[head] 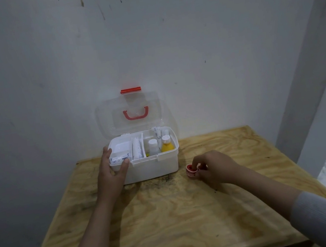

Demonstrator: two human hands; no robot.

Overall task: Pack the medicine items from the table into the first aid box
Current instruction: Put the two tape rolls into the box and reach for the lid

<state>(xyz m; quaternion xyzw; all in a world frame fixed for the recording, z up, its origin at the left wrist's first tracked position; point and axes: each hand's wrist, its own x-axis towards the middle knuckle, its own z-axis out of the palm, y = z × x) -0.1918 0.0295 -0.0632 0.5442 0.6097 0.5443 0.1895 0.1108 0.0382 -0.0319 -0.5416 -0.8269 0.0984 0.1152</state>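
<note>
On the pale plywood desk, toward its far edge and against the wall, stands the white plastic first aid box with its clear lid tipped up and back. The left hand is clamped on the box's near-left corner, thumb curled over the rim and fingers down the front wall, steadying it. Inside, from left to right, lie a white wrapped bandage roll with blue print, a long white tube, then an upright white bottle and a yellow bottle with a white cap in the right compartment. Just beside the box, near its front-right corner, the right hand pinches a small round red-and-white tape roll between thumb and fingertips; whether it is lifted clear of the desk I cannot tell. It looks like the last loose item. To do this step well, keep the pinch firm, raise the roll above the rim before moving it across, and lower it into a free gap without knocking the upright bottles, while the left hand holds the box from sliding.
</note>
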